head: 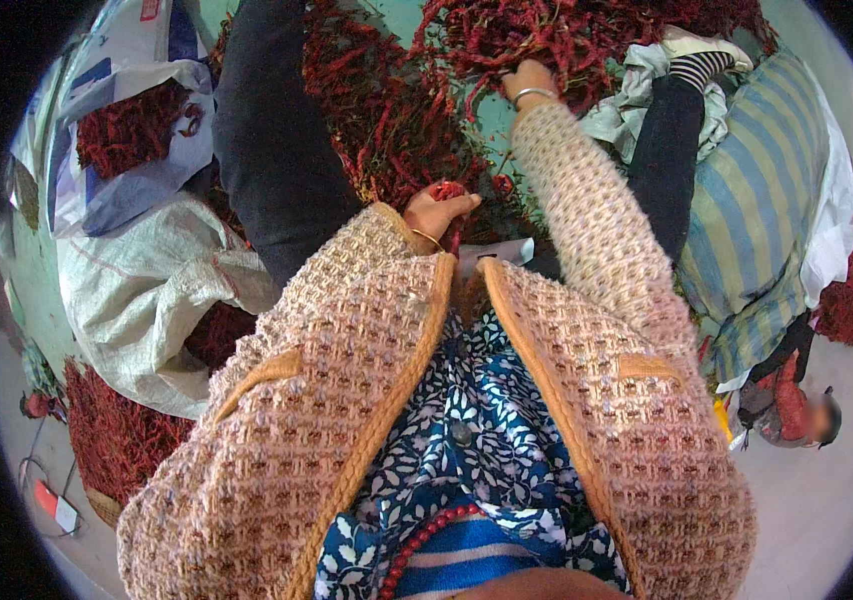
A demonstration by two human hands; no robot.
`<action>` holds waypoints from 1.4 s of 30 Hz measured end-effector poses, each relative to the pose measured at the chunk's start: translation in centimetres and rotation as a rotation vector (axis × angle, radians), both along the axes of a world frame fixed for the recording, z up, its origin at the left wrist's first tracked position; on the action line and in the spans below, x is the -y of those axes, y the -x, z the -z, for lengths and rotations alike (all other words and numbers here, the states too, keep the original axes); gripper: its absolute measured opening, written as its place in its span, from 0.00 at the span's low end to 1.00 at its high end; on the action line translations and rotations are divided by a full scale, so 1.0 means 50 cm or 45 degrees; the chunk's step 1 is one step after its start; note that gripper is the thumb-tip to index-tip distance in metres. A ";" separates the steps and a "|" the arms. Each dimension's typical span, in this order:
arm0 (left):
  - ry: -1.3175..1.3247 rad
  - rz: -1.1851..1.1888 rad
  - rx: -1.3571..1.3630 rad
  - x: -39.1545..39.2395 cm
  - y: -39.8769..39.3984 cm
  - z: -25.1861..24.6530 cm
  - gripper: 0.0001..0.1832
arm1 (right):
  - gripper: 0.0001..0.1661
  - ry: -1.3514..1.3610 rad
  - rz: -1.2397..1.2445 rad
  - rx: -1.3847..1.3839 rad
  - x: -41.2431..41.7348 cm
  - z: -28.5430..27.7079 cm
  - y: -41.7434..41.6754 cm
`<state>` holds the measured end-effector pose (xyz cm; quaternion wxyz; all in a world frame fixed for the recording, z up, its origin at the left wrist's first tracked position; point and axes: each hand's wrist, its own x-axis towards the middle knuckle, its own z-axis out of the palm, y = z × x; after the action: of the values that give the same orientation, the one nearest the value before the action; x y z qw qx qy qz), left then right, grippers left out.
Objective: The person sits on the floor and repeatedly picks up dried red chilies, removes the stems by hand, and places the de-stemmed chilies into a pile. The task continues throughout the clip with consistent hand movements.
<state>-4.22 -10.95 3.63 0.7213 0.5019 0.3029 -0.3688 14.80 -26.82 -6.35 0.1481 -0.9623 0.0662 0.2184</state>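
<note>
My left hand (437,212) is closed around a small bunch of dried red flower heads (449,190), just in front of my lap. A thin bangle circles that wrist. Farther out, my right arm stretches forward, and my right hand (530,79) reaches into the near edge of a heap of red dried flower strands (524,30). Its fingers are hidden among the strands, so whether they grip any cannot be seen. Between my legs lies a second spread of red dried plants (396,127) with some green and yellowish stems.
On the left stand a white woven sack (141,300) and an open bag (186,169) holding red plants; behind them is another red pile (111,427). At right lies a striped blue and yellow sack (753,202). Another person (790,409) is at the far right.
</note>
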 end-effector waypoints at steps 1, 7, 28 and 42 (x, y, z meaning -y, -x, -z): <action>-0.011 0.020 -0.061 0.000 -0.011 -0.019 0.10 | 0.24 0.026 -0.029 0.039 0.020 0.002 -0.019; 0.020 -0.102 0.033 0.007 0.012 0.027 0.10 | 0.24 0.094 -0.020 0.085 -0.006 -0.102 0.048; 0.044 -0.147 0.064 -0.007 -0.002 0.019 0.10 | 0.28 -0.588 -0.368 -0.422 -0.074 -0.047 0.239; -0.155 -0.022 -0.074 -0.013 -0.008 -0.016 0.12 | 0.29 0.147 -0.564 -0.147 -0.152 -0.079 0.144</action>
<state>-3.84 -10.31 4.42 0.6834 0.5314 0.3499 -0.3580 7.58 -19.22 -2.42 0.0370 -0.9461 -0.1259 0.2962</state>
